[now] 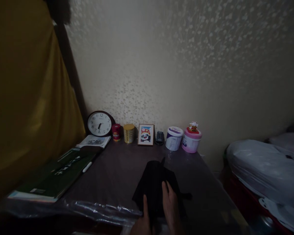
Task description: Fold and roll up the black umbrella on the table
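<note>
A black cloth item [153, 186], perhaps a folded fabric thing, lies near the front of the dark table; a short strap sticks out on its right and a pointed tip at its far end. On its right part rests my right hand [171, 204], fingers stretched forward along the fabric. My left hand [141, 223] is at the near left edge of the cloth, one finger extended over it. The other left fingers are hidden or too dark to make out. The cloth's near end is partly hidden between the hands.
Along the wall stand a round clock [99, 124], a red tin [116, 133], a yellow tin [129, 133], a framed panda picture [145, 134], a small black object [159, 138], a white tub [173, 138] and a pink-lidded tub [191, 142] with a figurine. A green book [54, 173] and white pen [87, 167] lie left.
</note>
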The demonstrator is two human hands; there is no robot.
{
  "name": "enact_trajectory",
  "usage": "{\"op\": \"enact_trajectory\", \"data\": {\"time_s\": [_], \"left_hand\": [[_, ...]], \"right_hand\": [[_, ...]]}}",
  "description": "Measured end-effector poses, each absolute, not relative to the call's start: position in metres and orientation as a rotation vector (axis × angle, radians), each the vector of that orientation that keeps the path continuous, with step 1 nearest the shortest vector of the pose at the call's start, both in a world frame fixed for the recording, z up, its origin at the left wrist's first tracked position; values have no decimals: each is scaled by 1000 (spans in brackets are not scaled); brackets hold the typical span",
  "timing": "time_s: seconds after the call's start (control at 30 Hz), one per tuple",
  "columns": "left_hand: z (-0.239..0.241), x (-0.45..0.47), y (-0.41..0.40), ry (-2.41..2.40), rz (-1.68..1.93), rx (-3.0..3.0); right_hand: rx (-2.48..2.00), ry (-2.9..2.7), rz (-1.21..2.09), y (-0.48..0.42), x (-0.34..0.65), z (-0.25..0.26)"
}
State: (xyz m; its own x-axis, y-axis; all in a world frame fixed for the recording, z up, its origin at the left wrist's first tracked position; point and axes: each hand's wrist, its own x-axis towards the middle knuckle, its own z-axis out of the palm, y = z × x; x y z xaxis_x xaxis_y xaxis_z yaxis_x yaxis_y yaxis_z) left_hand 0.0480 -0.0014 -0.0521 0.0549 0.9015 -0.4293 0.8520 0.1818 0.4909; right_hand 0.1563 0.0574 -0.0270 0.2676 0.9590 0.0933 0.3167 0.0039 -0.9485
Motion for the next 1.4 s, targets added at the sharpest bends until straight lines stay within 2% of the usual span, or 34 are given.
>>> {"op": "enact_trajectory", "data": {"time_s": [0.23,0.4,0.67,0.97,1.17,1.4], "left_hand": [[-62,45,0,1751,113,1687],[-57,44,-3,1713,166,1678],[-52,44,-1,1768,24,1636],[-71,35,-6,1766,329,1565],[-61,43,5,1725,60,1613],[-60,44,5,1780,54,1569]], "right_hand": [[-1397,-1447,861,72,115,-28],[-1465,-1658,762,76,105,-36],[-1415,-1948,792,68,101,-25],[-1392,-1977,855,66,104,-23],[-1313,-1976,934,66,108,-22],[-1037,-2007,948,46,125,-16]]}}
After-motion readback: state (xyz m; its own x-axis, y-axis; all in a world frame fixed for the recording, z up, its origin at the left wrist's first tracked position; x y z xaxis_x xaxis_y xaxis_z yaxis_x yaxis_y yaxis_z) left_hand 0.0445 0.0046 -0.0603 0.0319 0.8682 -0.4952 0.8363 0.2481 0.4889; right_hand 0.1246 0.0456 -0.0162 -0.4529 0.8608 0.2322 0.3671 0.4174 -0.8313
